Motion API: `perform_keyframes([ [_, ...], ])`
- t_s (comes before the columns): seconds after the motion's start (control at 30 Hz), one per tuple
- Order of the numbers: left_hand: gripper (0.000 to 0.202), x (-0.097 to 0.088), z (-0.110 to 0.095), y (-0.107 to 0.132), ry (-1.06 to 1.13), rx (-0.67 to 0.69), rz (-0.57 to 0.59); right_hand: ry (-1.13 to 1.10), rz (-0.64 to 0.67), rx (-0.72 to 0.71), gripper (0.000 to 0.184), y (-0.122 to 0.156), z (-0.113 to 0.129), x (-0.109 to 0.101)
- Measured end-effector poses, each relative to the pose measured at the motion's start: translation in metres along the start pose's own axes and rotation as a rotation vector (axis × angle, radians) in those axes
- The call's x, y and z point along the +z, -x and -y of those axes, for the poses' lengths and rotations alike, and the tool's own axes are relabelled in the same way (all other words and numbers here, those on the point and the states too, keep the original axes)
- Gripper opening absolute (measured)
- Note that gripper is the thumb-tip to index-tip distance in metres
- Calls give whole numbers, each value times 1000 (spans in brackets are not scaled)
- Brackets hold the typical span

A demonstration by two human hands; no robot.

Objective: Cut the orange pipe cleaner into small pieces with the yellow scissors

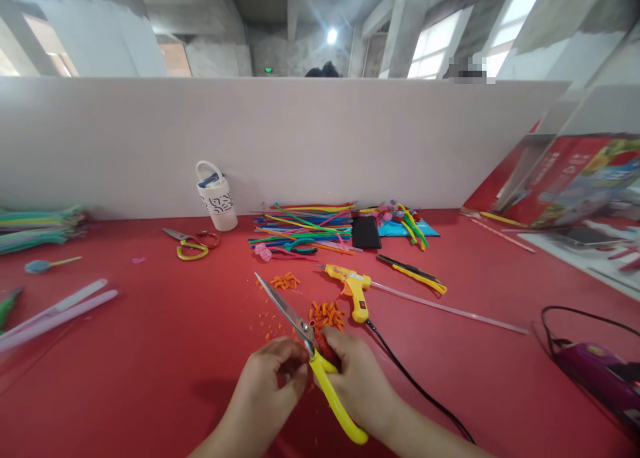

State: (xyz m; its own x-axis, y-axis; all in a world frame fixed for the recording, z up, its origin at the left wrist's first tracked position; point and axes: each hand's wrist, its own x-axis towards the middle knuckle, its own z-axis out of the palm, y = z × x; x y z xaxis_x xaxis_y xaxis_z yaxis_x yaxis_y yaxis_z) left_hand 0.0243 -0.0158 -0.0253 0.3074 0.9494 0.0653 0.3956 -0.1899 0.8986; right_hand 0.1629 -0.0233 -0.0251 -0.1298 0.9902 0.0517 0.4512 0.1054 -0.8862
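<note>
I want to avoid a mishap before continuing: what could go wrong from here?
The left hand is right beside the scissors in the right hand, so a slip might nick a finger. The loose orange pieces lie close by and could get scattered. The glue gun has a cord running near the right hand; snagging it might drag the gun.

orange-red piece: partly hidden | purple device: cut off, right

White partition: red tabletop in front; grey concrete wall behind; lit lamp, green sign above its middle; bright windows above its right side.
</note>
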Motion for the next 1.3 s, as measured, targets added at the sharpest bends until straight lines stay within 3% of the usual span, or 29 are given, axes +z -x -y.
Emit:
perform_keyframes([
  [0.13, 13, 0, 1, 0, 29, -34, 34, -31, 10, -1, 17, 1, 0, 0],
  [0.33, 5, 3, 6, -1, 283, -161, 71, -17, 13, -7, 20, 0, 0, -1],
  [0.5, 3, 6, 6, 0, 362, -173, 57, -11, 20, -10, 19, 1, -1, 0],
  [0.6, 4, 2, 7, -2, 425, -253, 28, 35, 27, -9, 21, 1, 0, -4],
  [0.73, 9, -13, 6, -8, 527, -284, -98, 152, 35, 17, 30, -1, 2, -16],
  [0.87, 9, -28, 4, -11, 666, -259, -206, 415, 14, -18, 29, -3, 2, -24],
  [1.13, 7, -33, 4, -10, 855, -239, -237, 731, 93, -136, 26, 0, -6, -21],
  [1.3, 2, -33, 1, -8, 921, -216, -255, 783, 112, -217, 23, 4, -11, -17],
])
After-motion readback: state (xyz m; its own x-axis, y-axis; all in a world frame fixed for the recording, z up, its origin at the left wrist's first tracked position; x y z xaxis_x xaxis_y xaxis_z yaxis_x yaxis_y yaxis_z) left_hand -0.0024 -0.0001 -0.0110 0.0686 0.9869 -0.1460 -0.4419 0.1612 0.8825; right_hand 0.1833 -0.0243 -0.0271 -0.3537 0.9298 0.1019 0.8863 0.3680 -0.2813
